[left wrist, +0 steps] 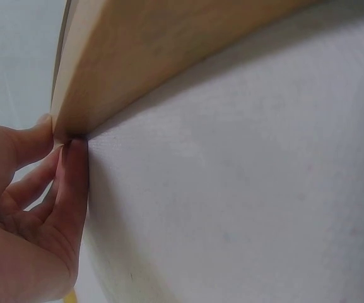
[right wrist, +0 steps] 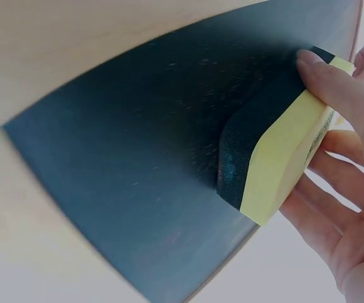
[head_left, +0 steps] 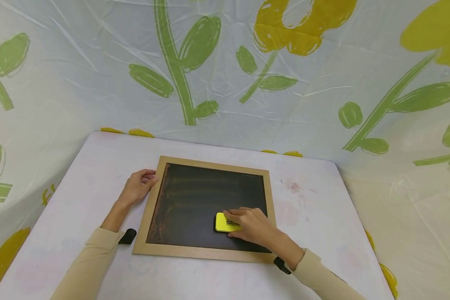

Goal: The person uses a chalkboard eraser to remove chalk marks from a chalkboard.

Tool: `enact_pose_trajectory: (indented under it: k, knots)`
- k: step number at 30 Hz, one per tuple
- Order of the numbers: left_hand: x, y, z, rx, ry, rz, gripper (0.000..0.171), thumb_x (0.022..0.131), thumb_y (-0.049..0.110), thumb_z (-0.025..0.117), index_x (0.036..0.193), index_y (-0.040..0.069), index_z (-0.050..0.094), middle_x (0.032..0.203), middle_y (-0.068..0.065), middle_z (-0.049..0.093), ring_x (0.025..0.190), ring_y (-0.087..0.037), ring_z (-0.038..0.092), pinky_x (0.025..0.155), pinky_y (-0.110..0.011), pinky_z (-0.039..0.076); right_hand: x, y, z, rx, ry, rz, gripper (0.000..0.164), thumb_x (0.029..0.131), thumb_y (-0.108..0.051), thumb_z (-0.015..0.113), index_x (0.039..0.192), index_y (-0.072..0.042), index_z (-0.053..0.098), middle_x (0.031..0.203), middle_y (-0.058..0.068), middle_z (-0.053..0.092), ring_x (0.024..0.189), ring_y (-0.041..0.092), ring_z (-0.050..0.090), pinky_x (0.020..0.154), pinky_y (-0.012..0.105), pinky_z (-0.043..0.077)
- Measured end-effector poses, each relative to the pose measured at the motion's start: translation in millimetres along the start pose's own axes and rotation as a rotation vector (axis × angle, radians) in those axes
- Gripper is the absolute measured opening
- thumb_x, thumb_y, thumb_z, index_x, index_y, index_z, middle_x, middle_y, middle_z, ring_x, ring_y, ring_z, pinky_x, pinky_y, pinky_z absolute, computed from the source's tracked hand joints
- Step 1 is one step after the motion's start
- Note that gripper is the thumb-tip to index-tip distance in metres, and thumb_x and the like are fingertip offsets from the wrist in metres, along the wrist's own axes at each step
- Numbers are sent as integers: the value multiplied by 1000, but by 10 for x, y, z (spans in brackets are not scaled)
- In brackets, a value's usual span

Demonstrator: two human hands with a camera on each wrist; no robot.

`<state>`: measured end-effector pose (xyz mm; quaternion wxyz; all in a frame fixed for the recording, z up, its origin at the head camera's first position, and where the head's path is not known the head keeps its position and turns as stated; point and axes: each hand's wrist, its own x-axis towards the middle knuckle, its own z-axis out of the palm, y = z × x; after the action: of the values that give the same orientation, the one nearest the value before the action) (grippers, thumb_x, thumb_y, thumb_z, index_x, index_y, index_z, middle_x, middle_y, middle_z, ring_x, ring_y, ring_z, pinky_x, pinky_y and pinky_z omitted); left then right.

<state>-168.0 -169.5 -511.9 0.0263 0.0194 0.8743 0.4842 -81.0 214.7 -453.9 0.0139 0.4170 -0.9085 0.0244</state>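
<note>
A blackboard (head_left: 195,196) in a light wooden frame (head_left: 210,251) lies flat on the table, with faint smears across its dark surface. At the frame's left side my left hand (head_left: 138,187) pinches the edge; in the left wrist view the thumb meets the wood and fingertips (left wrist: 74,154) tuck at its underside. My right hand (head_left: 253,226) grips a yellow and black board eraser (head_left: 222,223) on the lower right part of the board. In the right wrist view, the eraser's black felt (right wrist: 237,158) faces the board, and small pale specks lie around it.
The white table (head_left: 318,216) has reddish smudges (head_left: 294,186) right of the board. A pale sheet with green stems and yellow flowers (head_left: 300,25) hangs behind and at both sides. Black bands (head_left: 127,236) show at both wrists.
</note>
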Motion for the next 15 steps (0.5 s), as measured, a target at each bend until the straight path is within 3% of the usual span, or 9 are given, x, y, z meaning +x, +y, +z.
enact_pose_trajectory:
  k: [7, 15]
  knots:
    - [2, -2, 0, 8, -2, 0, 39, 104, 17, 63, 131, -11, 60, 110, -23, 65, 97, -32, 62, 76, -29, 47, -148, 75, 8, 20, 3, 28, 64, 79, -41, 89, 131, -8, 72, 116, 8, 76, 89, 22, 72, 66, 25, 56]
    - [-16, 7, 11, 5, 0, 12, 38, 103, 16, 64, 130, -11, 60, 109, -23, 66, 97, -33, 64, 76, -29, 48, -281, 113, 50, 66, 56, 51, 66, 80, -45, 87, 132, -8, 71, 116, 9, 75, 94, 23, 74, 73, 33, 60]
